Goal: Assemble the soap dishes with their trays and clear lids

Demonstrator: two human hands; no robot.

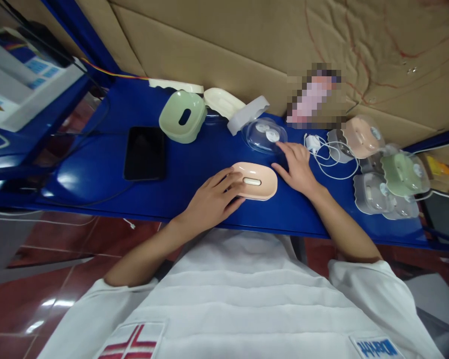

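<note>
A peach soap dish (266,185) with a slot in its middle lies on the blue table. My left hand (217,197) grips its left end, fingers over the rim and thumb along the near side. Just beyond the dish is a clear plastic cover (260,141) with white round discs on it. My right hand (298,167) rests to the right of the dish, fingers apart, with the index fingertip at the cover's near right edge; whether it touches is hard to tell. Nothing shows in that palm.
Behind stand a green soap dish (177,112), a cream dish (223,101) and a whitish frame (248,115). A black tablet-like device (144,153) lies left. On the right are a white charger cable (336,172) and several assembled boxes, including a green one (400,172). Cardboard (217,45) lines the back.
</note>
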